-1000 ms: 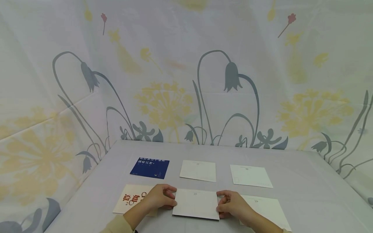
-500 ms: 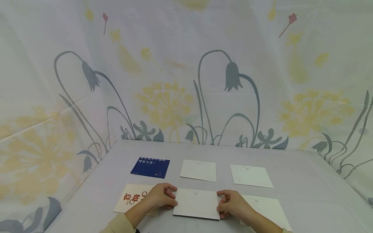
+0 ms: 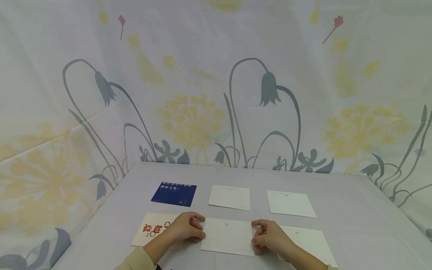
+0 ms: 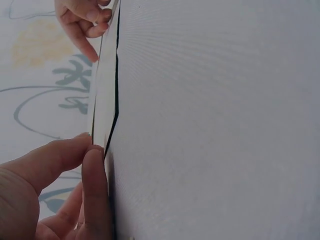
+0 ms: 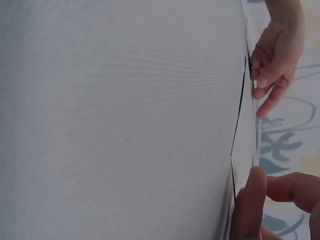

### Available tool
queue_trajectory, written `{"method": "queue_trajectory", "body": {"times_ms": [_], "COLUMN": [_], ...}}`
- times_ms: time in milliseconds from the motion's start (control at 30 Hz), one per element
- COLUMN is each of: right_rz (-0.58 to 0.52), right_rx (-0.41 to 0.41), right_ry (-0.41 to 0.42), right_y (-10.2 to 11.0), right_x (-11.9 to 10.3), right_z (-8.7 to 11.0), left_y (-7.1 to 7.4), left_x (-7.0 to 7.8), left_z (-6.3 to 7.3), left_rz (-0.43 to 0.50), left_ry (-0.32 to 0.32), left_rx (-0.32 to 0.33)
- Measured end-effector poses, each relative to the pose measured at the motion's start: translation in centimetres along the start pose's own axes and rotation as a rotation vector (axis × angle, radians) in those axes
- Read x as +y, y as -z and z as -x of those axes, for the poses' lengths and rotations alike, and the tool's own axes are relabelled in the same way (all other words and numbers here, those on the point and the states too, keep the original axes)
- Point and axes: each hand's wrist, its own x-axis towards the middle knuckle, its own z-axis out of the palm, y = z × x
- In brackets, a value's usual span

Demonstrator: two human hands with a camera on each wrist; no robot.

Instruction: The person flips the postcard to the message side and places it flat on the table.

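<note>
Hands at the near edge of the table [image 3: 354, 202], one on each short side of a white card [image 3: 227, 236]. Left hand [image 3: 183, 228] pinching the card's left edge between thumb and curled fingers [image 4: 95, 190]; right hand [image 3: 270, 236] pinching the right edge the same way, fingertips [image 5: 252, 195] closed on the paper. Card in the middle of the near row, seen edge-on from both wrist views and lifted slightly off the cloth [image 4: 215, 125], a thin dark gap showing beneath it. Just left of it, partly under the left wrist, a cream card with red characters [image 3: 152, 230]. Just right, partly under the right forearm, another white card [image 3: 310, 240]. Far row, well apart from both hands: a dark blue card [image 3: 174, 194] on the left, a white card in the middle [image 3: 230, 197], a white card on the right [image 3: 291, 204]. Pale grey cloth over the table. Behind and to both sides, a hanging sheet [image 3: 202, 75] printed with grey bellflowers and yellow dandelion heads. Beige sleeve [image 3: 135, 261] on the left arm at the bottom edge.
</note>
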Motion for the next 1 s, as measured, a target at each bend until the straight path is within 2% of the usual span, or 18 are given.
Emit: {"method": "queue_trajectory", "body": {"times_ms": [200, 333, 500, 700, 1000], "right_rz": [0.026, 0.02, -0.018, -0.046, -0.06], "right_rx": [0.017, 0.016, 0.009, 0.006, -0.002], "right_ry": [0.031, 0.044, 0.062, 0.096, 0.152], "right_y": [-0.1, -0.2, -0.4, -1.1, -2.4], "right_x": [-0.1, -0.2, -0.7, -1.8, -2.9], "right_z": [-0.2, -0.6, -1.1, -1.9, -2.7], "left_y": [0.1, 0.4, 1.2, 2.3, 4.1], "left_x": [0.1, 0.2, 0.3, 0.3, -0.1], "left_z": [0.1, 0.1, -0.1, -0.2, -0.5], "left_rz": [0.061, 0.057, 0.041, 0.085, 0.127], "left_ry": [-0.003, -0.025, -0.045, -0.049, -0.106], "left_rx": [0.015, 0.024, 0.039, 0.06, 0.093]}}
